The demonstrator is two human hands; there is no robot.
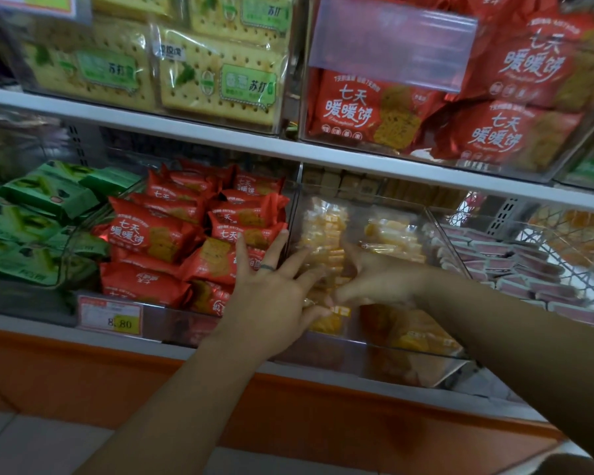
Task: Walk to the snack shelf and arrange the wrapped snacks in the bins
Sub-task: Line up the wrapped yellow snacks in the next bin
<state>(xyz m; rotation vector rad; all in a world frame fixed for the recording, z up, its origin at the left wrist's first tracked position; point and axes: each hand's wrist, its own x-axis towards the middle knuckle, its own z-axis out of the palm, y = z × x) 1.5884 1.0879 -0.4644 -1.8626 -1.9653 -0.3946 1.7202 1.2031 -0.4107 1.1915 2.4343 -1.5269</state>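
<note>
My left hand (271, 296) reaches into the lower shelf with its fingers spread and straight. The fingertips touch the red wrapped snacks (158, 234) and the clear divider beside them. My right hand (374, 279) is inside the clear bin (374, 344) of yellow wrapped snacks (323, 231), fingers curled down around a few of those packets. A small yellow packet (342, 310) shows between my two thumbs. Motion blur hides the exact hold.
Green packets (42, 214) fill the bin to the left, pink-and-white ones (515, 265) the bin to the right. The upper shelf holds cracker packs (216, 73) and large red bags (367, 108). A price tag (110, 320) sits on the shelf's front edge above an orange base (83, 378).
</note>
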